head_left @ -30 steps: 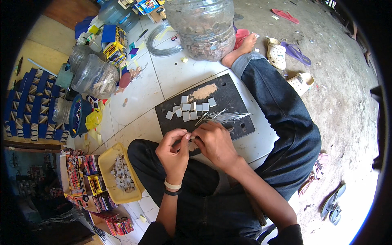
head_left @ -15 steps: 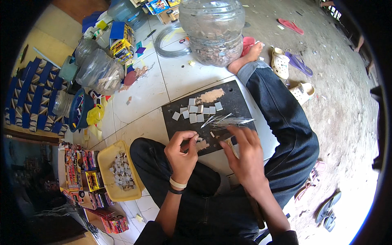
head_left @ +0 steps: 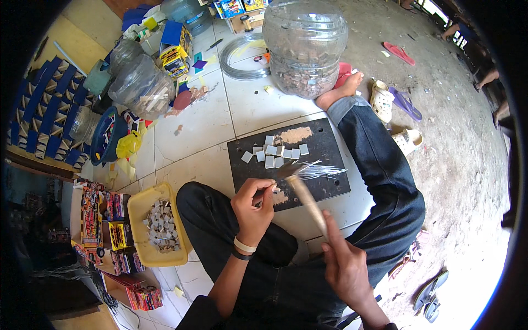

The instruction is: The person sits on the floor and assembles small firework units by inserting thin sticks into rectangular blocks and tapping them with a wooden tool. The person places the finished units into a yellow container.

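My right hand is wrapped round the wooden handle of a hammer. The hammer's dark, slightly blurred head is over the black board, close to my left fingertips. My left hand is closed in a pinch above the board's near left part; the small thing between thumb and finger is too hidden to name. Several small grey-faced square blocks lie on the board, left of a loose bundle of thin metal wires. A patch of sawdust lies behind the blocks.
Left of my knee stands a yellow tray holding many small blocks. Beyond the board are a large clear plastic jar of small pieces and a wire coil. Colourful boxes and a blue basin sit at left.
My right hand has taken up the hammer by its handle and drawn back toward me, its head now over the board. My left hand stays pinched. The whole view has shifted slightly.
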`<state>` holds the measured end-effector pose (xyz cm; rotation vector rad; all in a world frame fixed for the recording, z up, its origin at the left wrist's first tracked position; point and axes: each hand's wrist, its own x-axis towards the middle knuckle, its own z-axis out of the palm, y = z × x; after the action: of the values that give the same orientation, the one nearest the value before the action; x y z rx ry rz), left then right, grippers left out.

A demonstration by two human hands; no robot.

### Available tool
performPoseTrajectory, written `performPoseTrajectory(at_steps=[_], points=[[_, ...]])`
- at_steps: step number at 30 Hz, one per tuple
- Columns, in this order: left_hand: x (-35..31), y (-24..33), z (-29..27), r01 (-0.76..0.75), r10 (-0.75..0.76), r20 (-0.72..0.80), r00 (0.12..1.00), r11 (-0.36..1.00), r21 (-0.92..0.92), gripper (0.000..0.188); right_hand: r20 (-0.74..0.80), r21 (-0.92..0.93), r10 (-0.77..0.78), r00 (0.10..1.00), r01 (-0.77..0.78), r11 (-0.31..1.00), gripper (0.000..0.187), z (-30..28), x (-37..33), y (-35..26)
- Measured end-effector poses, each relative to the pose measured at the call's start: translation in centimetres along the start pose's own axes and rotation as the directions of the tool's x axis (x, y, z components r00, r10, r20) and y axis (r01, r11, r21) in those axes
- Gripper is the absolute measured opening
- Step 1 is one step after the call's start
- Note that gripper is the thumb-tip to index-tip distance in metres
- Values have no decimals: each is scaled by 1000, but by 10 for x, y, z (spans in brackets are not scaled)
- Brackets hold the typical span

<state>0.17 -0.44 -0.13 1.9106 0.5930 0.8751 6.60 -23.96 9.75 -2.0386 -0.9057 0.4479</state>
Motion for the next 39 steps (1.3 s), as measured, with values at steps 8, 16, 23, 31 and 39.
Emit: performPoseTrajectory(at_steps=[8,16,23,31,39], points=[[-1,-3,5,12,-15,-38,999,998,-65,14,9,-116,-92,996,92,989,71,-7,2,-19],[1,3,1,-14,14,-7,1000,1000,-14,13,132,-434,-2,991,59,899,72,-8,8,-16],[0,0,-1,-11,11,8,1000,1000,0,13,120,-336,-16,993,56,940,71,-8,8,-16],[-2,-4,3,-65,65,-17,998,998,-25,14,-103,-102,-122,987,112,988,70,-4,11,-13],[-1,-6,2,-36,36,3,999,999,-32,13,165,-426,31,986,43,904,74,-8,0,8]])
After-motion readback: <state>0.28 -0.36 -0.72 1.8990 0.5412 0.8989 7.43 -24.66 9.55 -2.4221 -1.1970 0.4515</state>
